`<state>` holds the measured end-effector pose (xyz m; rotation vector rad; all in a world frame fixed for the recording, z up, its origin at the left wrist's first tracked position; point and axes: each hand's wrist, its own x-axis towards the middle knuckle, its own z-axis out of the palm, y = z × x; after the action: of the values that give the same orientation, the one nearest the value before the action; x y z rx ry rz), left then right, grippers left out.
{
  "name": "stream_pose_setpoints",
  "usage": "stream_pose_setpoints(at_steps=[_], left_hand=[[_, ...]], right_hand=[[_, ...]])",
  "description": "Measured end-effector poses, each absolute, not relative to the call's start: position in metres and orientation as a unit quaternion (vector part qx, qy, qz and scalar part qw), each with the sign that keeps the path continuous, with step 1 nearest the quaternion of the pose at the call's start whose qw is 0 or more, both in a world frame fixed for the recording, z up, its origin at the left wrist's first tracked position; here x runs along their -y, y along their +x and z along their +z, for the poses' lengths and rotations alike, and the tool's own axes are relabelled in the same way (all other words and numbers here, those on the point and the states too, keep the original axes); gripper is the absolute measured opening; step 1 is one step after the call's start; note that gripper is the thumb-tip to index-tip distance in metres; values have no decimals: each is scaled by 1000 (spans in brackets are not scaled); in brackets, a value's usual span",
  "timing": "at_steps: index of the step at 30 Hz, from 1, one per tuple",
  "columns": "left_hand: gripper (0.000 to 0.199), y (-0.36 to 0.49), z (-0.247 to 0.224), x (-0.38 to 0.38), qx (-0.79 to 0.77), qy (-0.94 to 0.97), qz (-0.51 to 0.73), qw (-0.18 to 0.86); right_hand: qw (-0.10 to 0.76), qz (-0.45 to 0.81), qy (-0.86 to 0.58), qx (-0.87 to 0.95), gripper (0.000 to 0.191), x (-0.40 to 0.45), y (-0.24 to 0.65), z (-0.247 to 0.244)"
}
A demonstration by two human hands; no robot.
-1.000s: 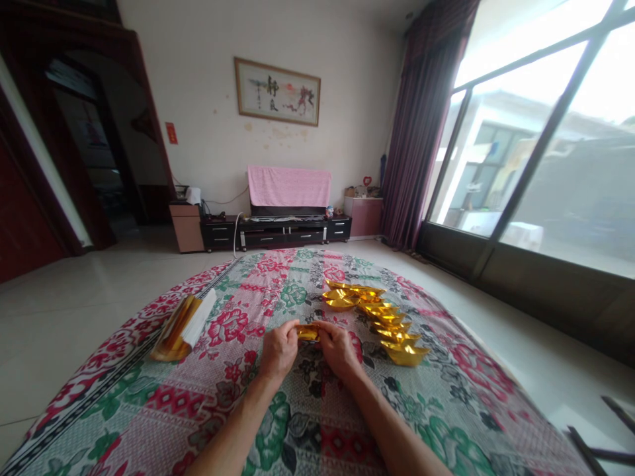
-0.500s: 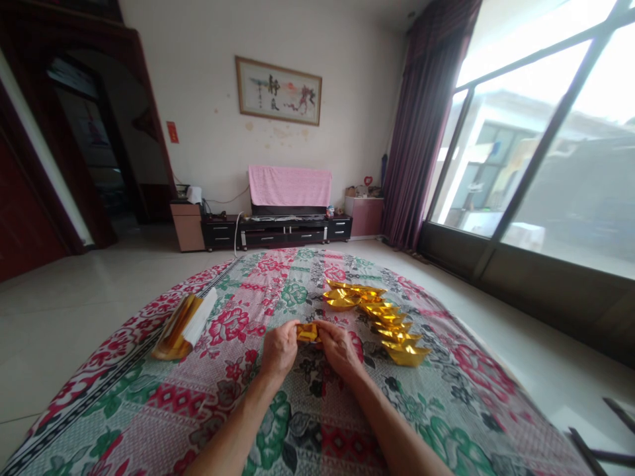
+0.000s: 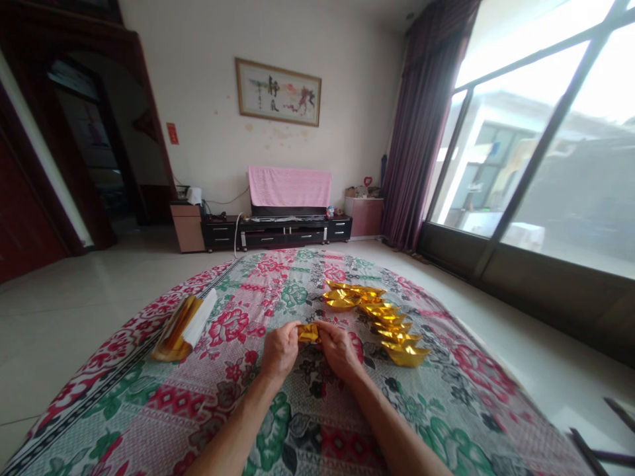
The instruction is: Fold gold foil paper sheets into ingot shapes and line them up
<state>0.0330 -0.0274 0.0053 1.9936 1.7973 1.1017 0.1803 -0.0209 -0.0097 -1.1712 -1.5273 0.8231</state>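
Observation:
A small folded piece of gold paper (image 3: 308,333) is pinched between both hands over the middle of the bed-like, flower-patterned cloth (image 3: 278,423). My left hand (image 3: 280,346) grips its left end, with the fingers closed. On its right end, my right hand (image 3: 340,347) is closed in the same way. Several shiny gold folded paper boats (image 3: 405,350) stand in a curved row to the right of and beyond my right hand. Left of my left hand lies a stack of gold paper sheets (image 3: 178,330) in a white and clear wrapper.
Beyond the cloth's far edge is a low black cabinet (image 3: 282,236) with a pink towel (image 3: 290,186) draped over a screen. A large window (image 3: 536,145) and a purple curtain (image 3: 411,132) are on the right. Dark metal legs (image 3: 595,449) show at the lower right.

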Motion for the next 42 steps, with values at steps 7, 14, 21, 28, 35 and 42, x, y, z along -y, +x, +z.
stream_pose_setpoints(at_steps=[7, 14, 21, 28, 35, 42], left_hand=[[30, 34, 6, 27, -625, 673, 379, 116], [30, 30, 8, 25, -620, 671, 383, 138], [32, 23, 16, 23, -641, 655, 349, 196], [30, 22, 20, 22, -660, 639, 330, 218], [39, 21, 21, 22, -639, 650, 331, 244], [40, 22, 21, 24, -639, 641, 356, 234]], right_hand=[[504, 354, -477, 627, 38, 22, 180, -9], [518, 389, -496, 579, 40, 24, 179, -1], [530, 347, -502, 589, 36, 31, 190, 13], [498, 238, -530, 644, 26, 30, 193, 7], [492, 228, -557, 629, 29, 25, 192, 2], [492, 215, -592, 601, 30, 24, 192, 6]])
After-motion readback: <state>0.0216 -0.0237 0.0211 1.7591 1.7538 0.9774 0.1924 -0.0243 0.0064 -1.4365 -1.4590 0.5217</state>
